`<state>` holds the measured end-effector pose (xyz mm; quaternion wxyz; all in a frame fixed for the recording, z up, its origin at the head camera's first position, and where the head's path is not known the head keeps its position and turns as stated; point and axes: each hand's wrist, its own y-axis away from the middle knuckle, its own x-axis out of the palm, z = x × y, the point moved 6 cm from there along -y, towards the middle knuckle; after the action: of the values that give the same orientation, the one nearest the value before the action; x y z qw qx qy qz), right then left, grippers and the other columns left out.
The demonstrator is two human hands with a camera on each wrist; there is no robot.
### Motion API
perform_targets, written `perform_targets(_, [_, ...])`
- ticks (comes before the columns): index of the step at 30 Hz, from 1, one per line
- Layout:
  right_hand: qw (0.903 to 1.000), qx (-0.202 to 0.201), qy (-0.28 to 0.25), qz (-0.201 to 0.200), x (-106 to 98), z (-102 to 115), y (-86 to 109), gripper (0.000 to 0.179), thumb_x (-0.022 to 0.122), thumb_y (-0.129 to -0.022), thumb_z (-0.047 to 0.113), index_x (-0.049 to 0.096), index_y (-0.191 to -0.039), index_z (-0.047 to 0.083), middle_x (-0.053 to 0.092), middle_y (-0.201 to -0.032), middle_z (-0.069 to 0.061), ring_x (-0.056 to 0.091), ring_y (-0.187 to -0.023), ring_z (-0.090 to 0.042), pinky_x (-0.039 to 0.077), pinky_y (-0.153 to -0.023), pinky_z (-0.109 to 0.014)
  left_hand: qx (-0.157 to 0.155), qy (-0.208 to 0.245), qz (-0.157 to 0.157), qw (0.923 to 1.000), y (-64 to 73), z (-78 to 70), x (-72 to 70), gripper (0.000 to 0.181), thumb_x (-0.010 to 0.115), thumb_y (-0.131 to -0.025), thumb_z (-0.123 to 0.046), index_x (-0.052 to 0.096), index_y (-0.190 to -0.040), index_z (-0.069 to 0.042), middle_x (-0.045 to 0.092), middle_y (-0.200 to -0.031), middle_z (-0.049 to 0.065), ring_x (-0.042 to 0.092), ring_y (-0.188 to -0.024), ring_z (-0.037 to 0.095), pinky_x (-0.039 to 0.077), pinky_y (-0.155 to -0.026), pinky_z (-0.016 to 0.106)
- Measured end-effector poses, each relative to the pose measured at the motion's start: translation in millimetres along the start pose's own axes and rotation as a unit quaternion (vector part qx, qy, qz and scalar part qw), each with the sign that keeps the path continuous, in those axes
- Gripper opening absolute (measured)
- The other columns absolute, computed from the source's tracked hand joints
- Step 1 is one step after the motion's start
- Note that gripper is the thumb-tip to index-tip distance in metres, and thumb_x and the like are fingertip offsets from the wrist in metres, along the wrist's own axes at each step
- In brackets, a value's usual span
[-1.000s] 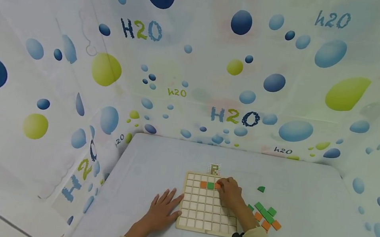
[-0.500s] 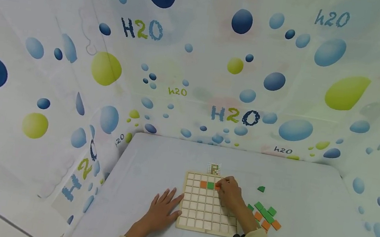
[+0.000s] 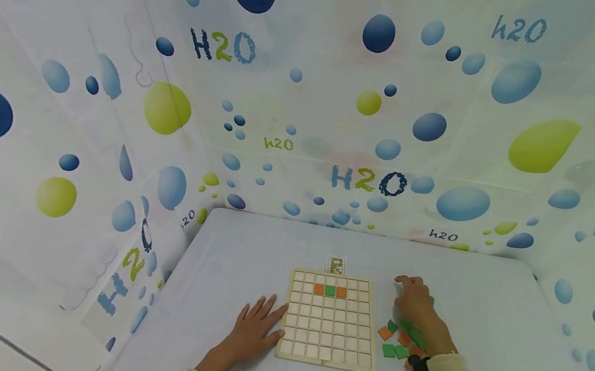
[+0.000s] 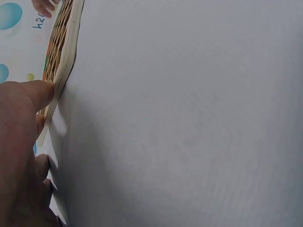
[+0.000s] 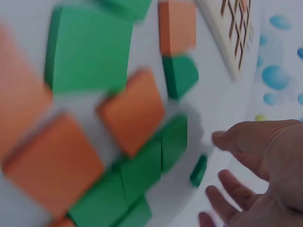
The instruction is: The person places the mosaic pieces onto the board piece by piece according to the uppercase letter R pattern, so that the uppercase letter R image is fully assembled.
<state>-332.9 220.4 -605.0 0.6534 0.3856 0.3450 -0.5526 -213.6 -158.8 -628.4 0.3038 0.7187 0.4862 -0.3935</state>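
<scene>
Your left hand (image 3: 254, 330) lies with fingers spread, thumb touching the edge of the gridded board (image 3: 354, 329) just to its right; ahead of that hand and to its right, an orange tile (image 3: 319, 289), a green tile (image 3: 330, 291) and a second orange tile (image 3: 342, 292) sit side by side in the grid. Your right hand (image 3: 416, 303) is relaxed and empty, off the board's right side, thumb apart from loosely bent fingers, a rounded green piece (image 5: 199, 170) near them, loose tiles (image 3: 402, 351) clustered around and below its wrist.
</scene>
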Motion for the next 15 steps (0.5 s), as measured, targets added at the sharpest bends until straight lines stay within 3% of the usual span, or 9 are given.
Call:
perform_targets(5, [0.9981, 0.041, 0.007, 0.047, -11, -31, -1.3, 0.047, 0.065, -0.093, 0.003, 0.054, -0.138, -0.002, 0.044, -0.139, -0.039, 0.050, -0.122, -0.059, 0.043, -0.093, -0.076, 0.005, 0.006, -0.008, 0.9999, -0.6, 3.5, 3.4, 0.062, 0.055, -0.108, -0.046, 0.044, -0.162, -0.020, 0.033, -0.170, 0.021, 0.024, -0.157, 0.050, 0.015, -0.119, 0.077])
perform_targets(12, [0.9973, -0.025, -0.052, 0.045, -11, -34, 0.2, 0.023, 0.066, -0.097, 0.003, 0.060, -0.117, -0.006, 0.060, -0.113, -0.028, 0.063, -0.104, -0.042, 0.052, -0.092, -0.059, -0.006, -0.004, 0.008, 0.9999, -1.8, 2.1, 3.1, 0.062, 0.056, -0.108, -0.046, 0.043, -0.163, -0.020, 0.030, -0.172, 0.019, 0.023, -0.158, 0.049, 0.015, -0.120, 0.077])
perform_targets(15, [0.9965, -0.017, -0.069, 0.045, -8, -36, -0.1, 0.027, 0.070, -0.098, 0.010, 0.060, -0.116, -0.007, 0.061, -0.110, -0.026, 0.062, -0.100, -0.038, 0.053, -0.088, -0.056, -0.007, -0.007, 0.011, 0.9999, -2.4, 0.9, 1.5, 0.062, 0.055, -0.108, -0.046, 0.042, -0.163, -0.021, 0.030, -0.172, 0.019, 0.023, -0.158, 0.049, 0.015, -0.120, 0.076])
